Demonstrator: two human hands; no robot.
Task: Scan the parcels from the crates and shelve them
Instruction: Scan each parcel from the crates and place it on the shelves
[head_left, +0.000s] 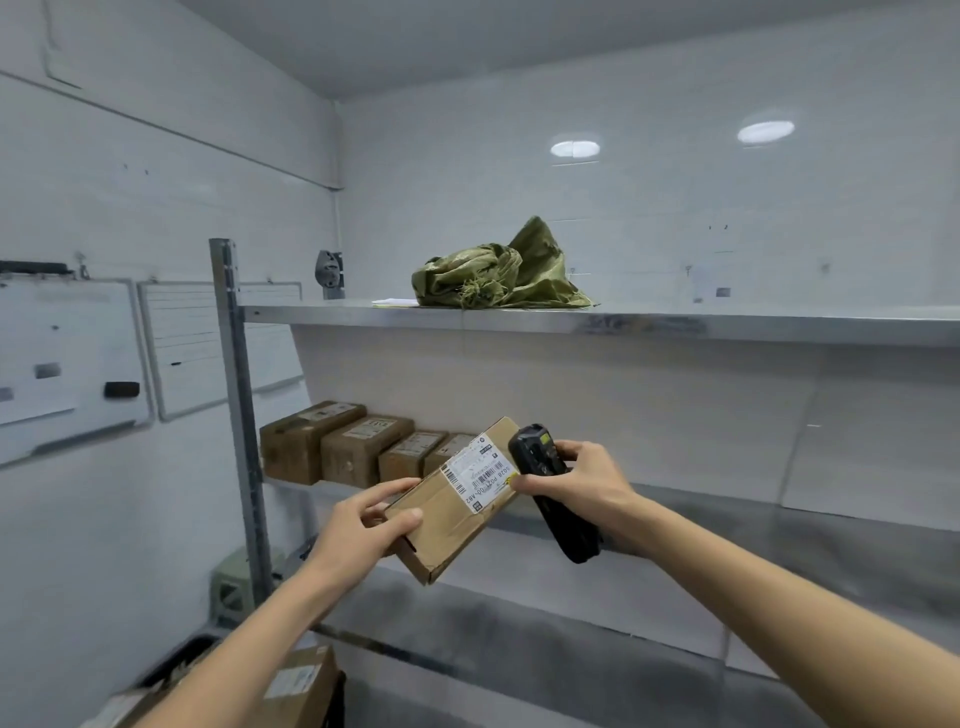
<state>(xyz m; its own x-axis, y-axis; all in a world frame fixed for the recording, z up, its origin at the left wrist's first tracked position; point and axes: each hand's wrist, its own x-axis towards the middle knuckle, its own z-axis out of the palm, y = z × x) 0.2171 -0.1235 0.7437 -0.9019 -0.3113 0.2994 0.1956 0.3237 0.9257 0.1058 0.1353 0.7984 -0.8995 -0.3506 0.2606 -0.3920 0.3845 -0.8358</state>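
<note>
My left hand grips the near end of a flat brown cardboard parcel with a white barcode label, held tilted in front of the middle shelf. My right hand holds a black handheld scanner, its head beside the parcel's label end, and its thumb touches a yellow sticker on the parcel. Several brown parcels stand in a row at the left end of the middle shelf.
A green woven sack and a sheet of paper lie on the top shelf. More parcels sit in a crate at the bottom left. Whiteboards hang on the left wall. A steel shelf post stands at the left.
</note>
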